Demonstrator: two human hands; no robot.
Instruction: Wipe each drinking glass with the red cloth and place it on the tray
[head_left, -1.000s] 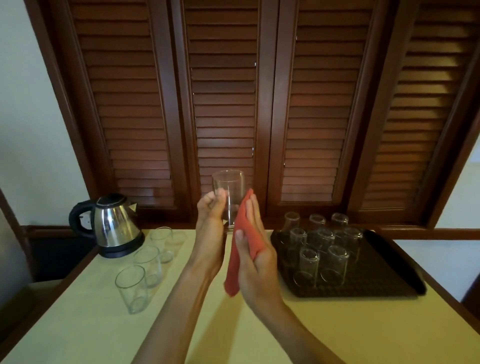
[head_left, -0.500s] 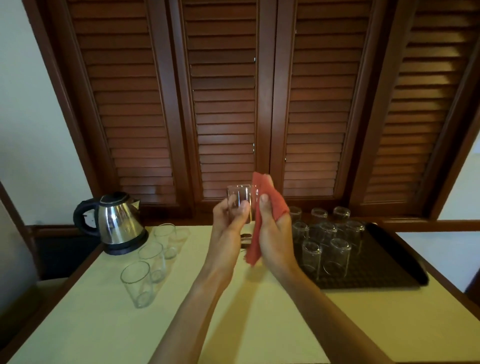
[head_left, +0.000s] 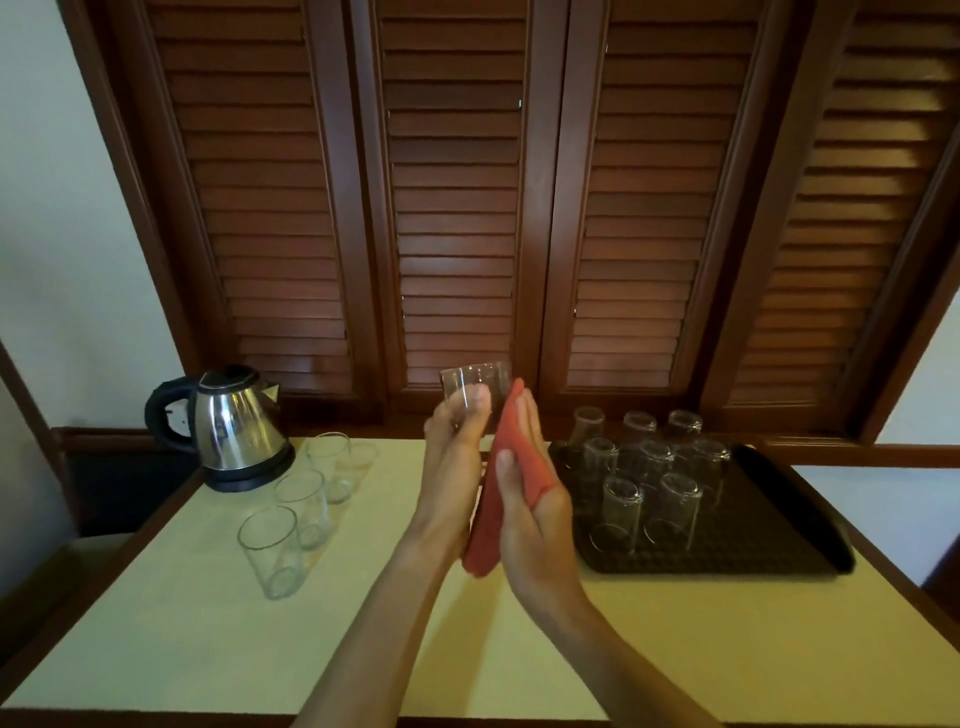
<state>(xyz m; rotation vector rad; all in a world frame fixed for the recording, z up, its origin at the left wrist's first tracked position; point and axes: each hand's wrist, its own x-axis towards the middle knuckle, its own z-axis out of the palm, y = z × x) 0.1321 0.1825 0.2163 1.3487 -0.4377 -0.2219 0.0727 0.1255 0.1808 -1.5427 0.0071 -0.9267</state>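
A: Glass (head_left: 475, 387) first: it is up in the air, pinched at its lower part by the left hand (head_left: 453, 457), above the table (head_left: 208, 613) and level with the top of the right hand

B: And the right hand (head_left: 524, 499)?

A: Fingers straight, palm turned toward the left hand, with the red cloth (head_left: 511, 467) draped across it and pinned by the thumb. The two hands stand close together, the cloth between them and its top edge just beside the glass

B: So how should the wipe go?

A: I would keep the left-hand pinch low on the glass so the wall and rim stay free, then press the clothed palm flat against the wall and turn the glass with the left fingers. Thin glass is slippery, so squeeze gently

B: Where does it end up?

A: On the tray (head_left: 779, 545), right of the right hand, where eight glasses already stand mouth down; there looks to be free space on the near side. Three glasses wait left of the left hand, beside the kettle (head_left: 234, 426)

B: Any risk?

A: Clinking it against the glasses on the tray when setting it down
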